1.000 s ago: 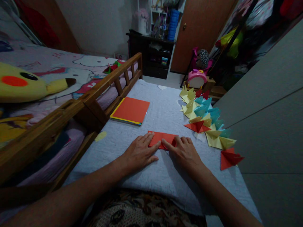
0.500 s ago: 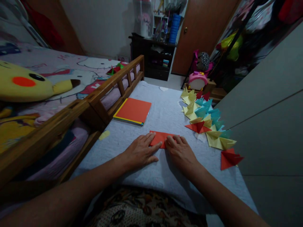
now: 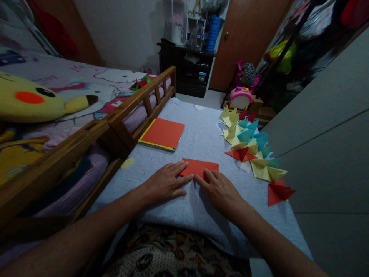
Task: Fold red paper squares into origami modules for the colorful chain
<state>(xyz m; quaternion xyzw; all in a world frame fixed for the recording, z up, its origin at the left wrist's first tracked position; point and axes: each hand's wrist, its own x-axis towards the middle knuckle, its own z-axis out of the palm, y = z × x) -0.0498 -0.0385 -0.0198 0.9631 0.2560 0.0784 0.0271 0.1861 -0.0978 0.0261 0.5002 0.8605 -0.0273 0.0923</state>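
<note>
A folded red paper rectangle [image 3: 201, 167] lies flat on the grey quilted mattress [image 3: 198, 134] in front of me. My left hand [image 3: 164, 182] rests palm down, fingers stretched out, its fingertips pressing the paper's left end. My right hand [image 3: 219, 190] lies flat too, fingers extended onto the paper's near edge, with the index fingertip at the lower left corner. Neither hand grips anything.
A stack of square coloured paper [image 3: 162, 134], red on top, lies at the back left beside a wooden bed rail [image 3: 127, 109]. Several folded paper pieces [image 3: 250, 144] in yellow, teal and red line the right edge by a grey wall. A yellow plush [image 3: 31, 102] sits on the bed.
My right hand slid back toward me and leftward along the paper's near edge, uncovering more of the red sheet. My left hand stayed in place on the left end.
</note>
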